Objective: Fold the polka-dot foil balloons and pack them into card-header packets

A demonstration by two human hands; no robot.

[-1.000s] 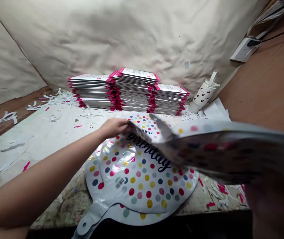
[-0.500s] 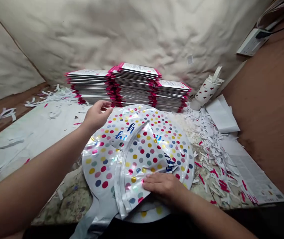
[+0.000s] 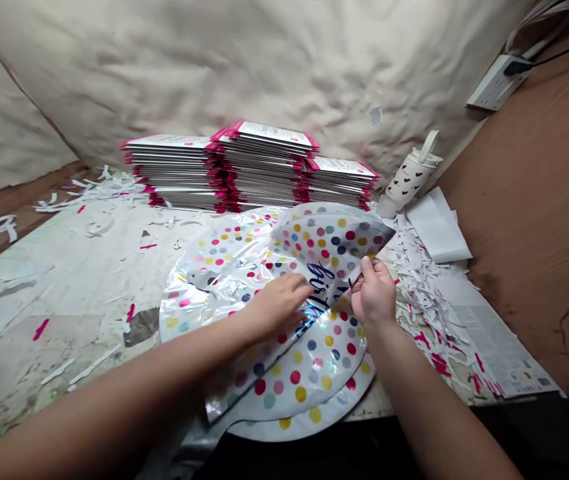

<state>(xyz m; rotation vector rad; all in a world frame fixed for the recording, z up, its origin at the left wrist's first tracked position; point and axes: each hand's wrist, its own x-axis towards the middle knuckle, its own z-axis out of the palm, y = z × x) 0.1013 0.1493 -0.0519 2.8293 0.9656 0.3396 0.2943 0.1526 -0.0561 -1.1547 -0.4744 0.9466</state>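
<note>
Flat foil balloons (image 3: 294, 380) with coloured dots and blue lettering lie stacked at the table's front edge. The top one is partly folded and lifted on the right, its corner rising toward the back right. My right hand (image 3: 374, 290) pinches that balloon's edge between thumb and fingers. Over the middle of the same balloon is my left hand (image 3: 284, 303), its fingers apart and resting on or just above the foil. A grey tail of foil hangs toward the front left.
Tall stacks of pink-edged packets (image 3: 264, 173) stand along the back. To their right are a white tumbler with hearts (image 3: 407, 183), white paper (image 3: 439, 227) and paper shreds (image 3: 424, 287). A socket (image 3: 498, 83) is on the right wall.
My right hand has moved up and right, lifting the balloon's edge. My left hand has come right and down onto the foil. The folded flap has opened toward the right.
</note>
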